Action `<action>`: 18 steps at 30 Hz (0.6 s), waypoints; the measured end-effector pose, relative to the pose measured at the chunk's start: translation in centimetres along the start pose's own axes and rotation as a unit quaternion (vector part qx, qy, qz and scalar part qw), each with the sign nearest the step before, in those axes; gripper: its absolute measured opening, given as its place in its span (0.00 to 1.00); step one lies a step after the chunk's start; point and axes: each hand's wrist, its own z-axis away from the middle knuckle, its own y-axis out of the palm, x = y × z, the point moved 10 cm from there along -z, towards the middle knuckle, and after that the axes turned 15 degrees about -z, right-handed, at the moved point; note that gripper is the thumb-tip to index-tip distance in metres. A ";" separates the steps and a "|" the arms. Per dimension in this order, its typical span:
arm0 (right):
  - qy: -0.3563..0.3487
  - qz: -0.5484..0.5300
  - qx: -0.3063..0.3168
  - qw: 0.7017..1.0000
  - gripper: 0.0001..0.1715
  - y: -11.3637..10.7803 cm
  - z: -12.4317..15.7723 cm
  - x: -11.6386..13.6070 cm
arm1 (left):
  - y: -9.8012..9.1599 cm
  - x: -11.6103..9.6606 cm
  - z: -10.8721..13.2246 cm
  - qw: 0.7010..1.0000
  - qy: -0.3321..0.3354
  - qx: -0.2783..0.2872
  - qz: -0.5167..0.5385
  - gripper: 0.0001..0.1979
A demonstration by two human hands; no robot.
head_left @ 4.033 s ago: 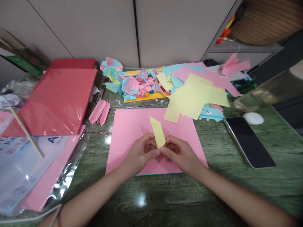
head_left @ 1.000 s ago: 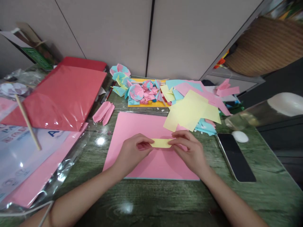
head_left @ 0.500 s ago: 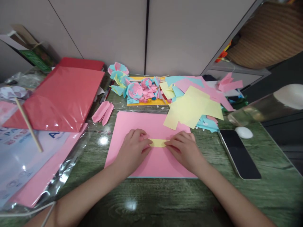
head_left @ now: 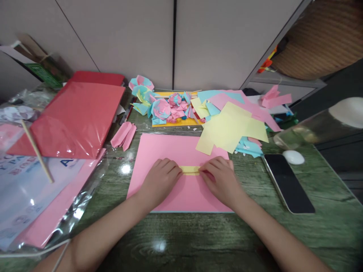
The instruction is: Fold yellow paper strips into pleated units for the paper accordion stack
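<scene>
A narrow yellow paper strip [head_left: 190,170] lies across the pink paper sheet [head_left: 170,145], with a lengthwise crease or folded edge along it. My left hand [head_left: 161,178] pinches the strip's left end, its fingers bent and pressed together. At the other end, my right hand [head_left: 219,177] grips the strip between thumb and fingers. Both ends of the strip are hidden under the fingertips. Beneath the pink sheet a thin blue edge shows along the front.
Yellow paper pieces [head_left: 227,128] overlap the sheet's back right corner. Folded paper flowers [head_left: 161,108] lie behind it. A folded pink paper piece [head_left: 124,135] and red packet [head_left: 76,117] are left; a phone [head_left: 287,183] and white oval object [head_left: 293,157] are right.
The fingers of my left hand have closed in together at the strip's end. A crease line now shows along the strip, which was plain before. The camera view has shifted slightly.
</scene>
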 end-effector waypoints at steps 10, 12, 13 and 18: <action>0.023 -0.011 -0.022 0.999 0.03 -0.1 0.0 -1.0 | -0.1 0.7 -0.1 0.997 -0.067 0.017 0.041 0.08; 0.035 -0.019 -0.024 0.999 0.02 0.1 0.0 -1.4 | 0.0 0.9 0.0 0.995 -0.074 0.026 0.061 0.06; 0.043 -0.021 -0.023 0.999 0.01 0.2 0.0 -1.6 | 0.1 1.0 0.0 0.994 -0.077 0.031 0.072 0.05; 0.061 -0.044 -0.012 0.997 0.02 0.5 -0.1 -2.0 | 0.3 1.4 0.0 0.987 -0.085 0.038 0.134 0.03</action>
